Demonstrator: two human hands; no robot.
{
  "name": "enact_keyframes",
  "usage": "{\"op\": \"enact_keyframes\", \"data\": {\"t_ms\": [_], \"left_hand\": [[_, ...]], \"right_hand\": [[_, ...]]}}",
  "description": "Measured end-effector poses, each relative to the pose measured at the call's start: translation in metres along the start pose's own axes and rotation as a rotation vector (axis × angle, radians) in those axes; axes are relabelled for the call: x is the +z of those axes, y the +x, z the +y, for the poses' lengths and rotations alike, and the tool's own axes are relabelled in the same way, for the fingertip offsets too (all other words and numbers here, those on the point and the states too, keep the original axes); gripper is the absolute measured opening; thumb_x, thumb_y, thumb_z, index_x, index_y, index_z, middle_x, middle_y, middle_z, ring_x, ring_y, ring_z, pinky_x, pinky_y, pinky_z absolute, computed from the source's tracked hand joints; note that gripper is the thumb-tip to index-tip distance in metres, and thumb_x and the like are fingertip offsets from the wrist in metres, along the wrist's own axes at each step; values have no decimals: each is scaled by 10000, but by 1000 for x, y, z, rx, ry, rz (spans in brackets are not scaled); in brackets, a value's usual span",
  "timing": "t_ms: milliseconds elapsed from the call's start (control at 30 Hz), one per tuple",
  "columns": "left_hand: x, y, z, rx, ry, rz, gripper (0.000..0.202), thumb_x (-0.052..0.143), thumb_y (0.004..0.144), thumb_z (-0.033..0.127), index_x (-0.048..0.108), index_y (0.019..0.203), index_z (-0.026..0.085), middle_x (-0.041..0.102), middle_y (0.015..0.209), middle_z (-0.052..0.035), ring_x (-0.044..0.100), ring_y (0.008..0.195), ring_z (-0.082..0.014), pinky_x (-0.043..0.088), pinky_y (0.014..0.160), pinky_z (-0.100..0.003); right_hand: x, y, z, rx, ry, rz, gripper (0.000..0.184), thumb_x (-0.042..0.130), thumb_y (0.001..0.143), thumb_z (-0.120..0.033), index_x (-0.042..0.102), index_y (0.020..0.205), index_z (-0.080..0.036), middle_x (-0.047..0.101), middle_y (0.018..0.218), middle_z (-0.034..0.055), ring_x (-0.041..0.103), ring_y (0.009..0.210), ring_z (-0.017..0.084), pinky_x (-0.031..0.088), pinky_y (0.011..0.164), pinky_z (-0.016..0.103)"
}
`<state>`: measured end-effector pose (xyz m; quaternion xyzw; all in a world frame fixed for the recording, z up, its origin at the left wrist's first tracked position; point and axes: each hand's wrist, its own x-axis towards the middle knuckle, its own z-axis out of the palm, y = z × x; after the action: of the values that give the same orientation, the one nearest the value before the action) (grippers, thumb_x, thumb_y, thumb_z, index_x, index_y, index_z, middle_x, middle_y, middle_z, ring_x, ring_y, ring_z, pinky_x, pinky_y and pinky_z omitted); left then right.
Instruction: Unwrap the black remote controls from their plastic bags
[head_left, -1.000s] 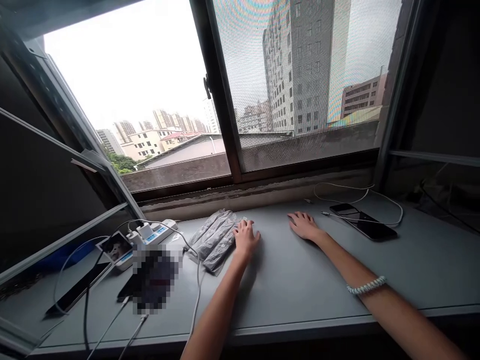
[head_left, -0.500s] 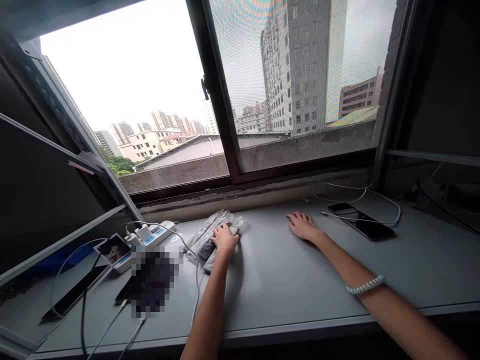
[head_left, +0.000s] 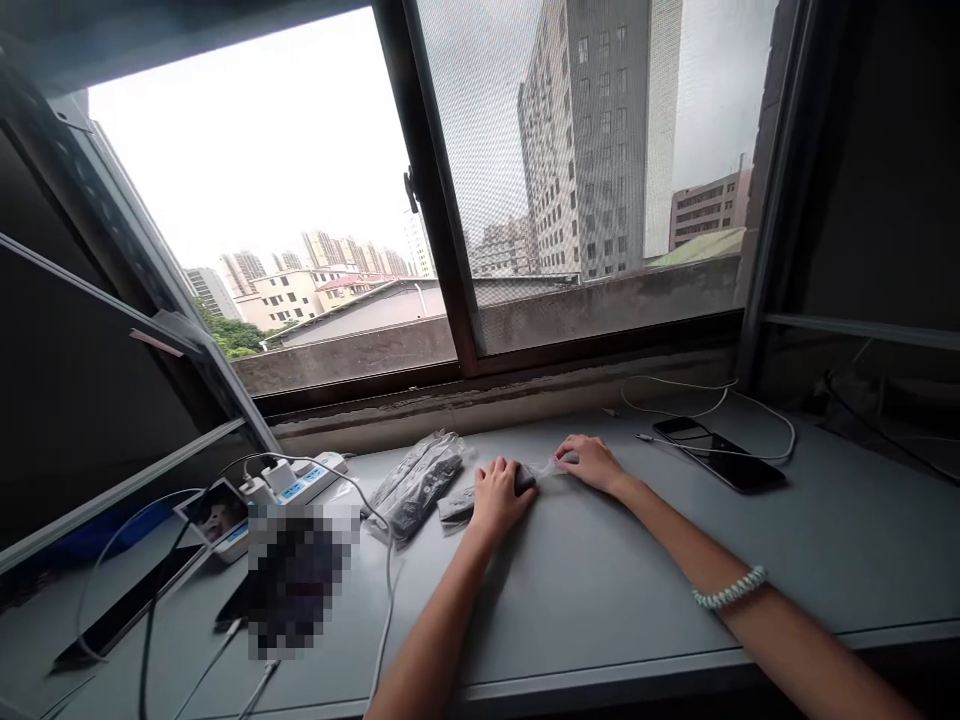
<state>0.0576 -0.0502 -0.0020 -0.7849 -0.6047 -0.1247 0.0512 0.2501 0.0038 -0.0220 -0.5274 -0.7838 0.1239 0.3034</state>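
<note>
On the grey desk [head_left: 600, 590] below the window, my left hand [head_left: 501, 496] lies on one clear plastic packet with dark contents [head_left: 487, 490], fingers curled over it. This packet sits apart from the pile of similar packets [head_left: 416, 480] to its left. My right hand [head_left: 592, 462] touches the packet's right end, fingers bent onto the plastic. A beaded bracelet [head_left: 729, 587] circles my right forearm.
A dark phone [head_left: 720, 455] with a white cable [head_left: 750, 410] lies at the right. At the left are a white power strip with chargers [head_left: 289, 480], a small photo card [head_left: 212, 510], cables, a blurred patch and a dark tablet [head_left: 127, 610]. The window frame stands behind.
My left hand has drawn one packet out of the pile to the right. My right hand has moved left to meet its end.
</note>
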Motion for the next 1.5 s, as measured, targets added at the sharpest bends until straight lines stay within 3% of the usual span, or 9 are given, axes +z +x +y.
{"op": "enact_keyframes", "data": {"t_ms": [233, 467, 600, 767, 867, 1033, 1233, 1500], "left_hand": [[-11, -1, -12, -134, -55, -12, 516, 541, 687, 622, 582, 943, 175, 570, 981, -91, 501, 987, -269, 329, 866, -383], [-10, -2, -16, -72, -64, 4, 447, 571, 708, 571, 575, 960, 203, 551, 972, -63, 550, 913, -232, 396, 735, -292], [-8, -4, -9, -78, -104, 29, 420, 498, 767, 573, 561, 986, 220, 521, 996, -51, 583, 816, -197, 403, 660, -274], [-8, -7, -2, -58, -167, 3, 396, 511, 757, 570, 574, 923, 216, 526, 970, -36, 589, 758, -171, 402, 634, -261], [-8, -8, -2, -49, -178, 21, 391, 535, 744, 556, 575, 950, 225, 526, 979, -31, 592, 755, -169, 403, 625, -258], [-10, -8, -1, -2, -201, 58, 401, 543, 742, 553, 573, 998, 246, 536, 979, -23, 593, 760, -172, 413, 634, -258], [-13, -7, 2, 7, -231, 68, 386, 583, 733, 505, 565, 1040, 270, 550, 990, -16, 590, 816, -179, 426, 692, -255], [-7, -4, -7, 59, -186, 75, 410, 619, 709, 485, 561, 1055, 274, 560, 979, -11, 573, 839, -184, 427, 734, -264]], "right_hand": [[8, 1, 3, -41, 202, -14, 226, 529, 750, -380, 681, 722, -215, 635, 930, 45, 569, 906, 203, 385, 865, 332], [17, -2, -2, -52, 421, -30, 192, 565, 701, -315, 704, 758, -194, 623, 962, 77, 582, 900, 209, 444, 828, 325], [19, -3, -8, -57, 529, 48, 274, 541, 703, -355, 716, 827, -184, 637, 962, 93, 577, 921, 220, 448, 809, 336], [26, -4, -15, 14, 691, 16, 333, 575, 661, -437, 710, 755, -147, 671, 772, 94, 596, 757, 217, 467, 669, 308], [28, -4, -16, 59, 699, -7, 371, 582, 651, -508, 666, 607, -149, 619, 593, 49, 551, 612, 185, 424, 547, 275], [25, -4, -18, 87, 720, -65, 501, 555, 625, -619, 495, 430, -161, 384, 418, -28, 319, 436, 84, 251, 439, 237], [16, -6, -28, 61, 773, -88, 497, 551, 635, -619, 454, 431, -176, 361, 450, -37, 302, 466, 83, 265, 479, 243], [7, -9, -33, 59, 796, -148, 448, 622, 580, -603, 630, 589, -155, 581, 681, 46, 488, 638, 155, 360, 577, 261]]}}
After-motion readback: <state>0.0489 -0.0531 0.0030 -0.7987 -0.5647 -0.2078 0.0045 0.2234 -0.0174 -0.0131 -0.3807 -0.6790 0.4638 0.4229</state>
